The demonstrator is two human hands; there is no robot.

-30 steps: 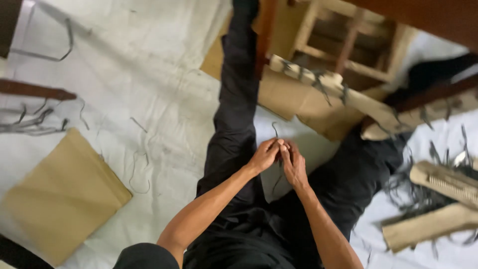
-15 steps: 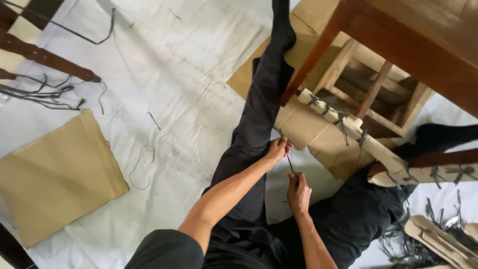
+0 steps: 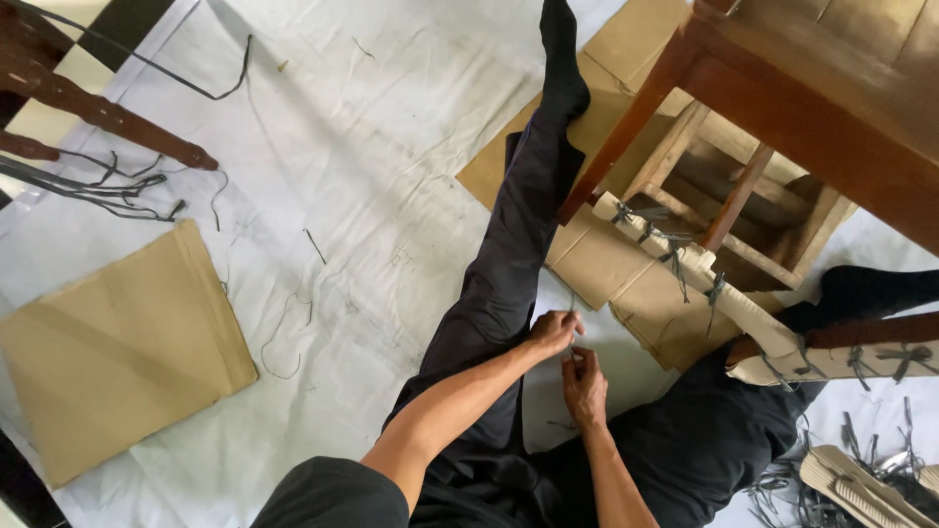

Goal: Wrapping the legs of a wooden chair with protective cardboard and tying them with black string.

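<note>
I sit on a white floor sheet (image 3: 352, 196) with legs in dark trousers spread apart. My left hand (image 3: 551, 331) and my right hand (image 3: 584, 385) are close together above my lap, both pinching a thin dark strip (image 3: 571, 342) that runs between them. To the right stands a wooden chair (image 3: 782, 117) whose lower rail is wrapped in cardboard padding (image 3: 699, 279) tied with dark strips.
A flat cardboard sheet (image 3: 112, 347) lies at left. Loose dark strips (image 3: 98, 191) and a carved wooden leg (image 3: 108, 117) lie at upper left. More cardboard (image 3: 606, 264) lies under the chair. Padded pieces with strips (image 3: 861, 479) lie at lower right.
The view swung up to show more of the chair. My hands pulled apart along the strip, then came back close together.
</note>
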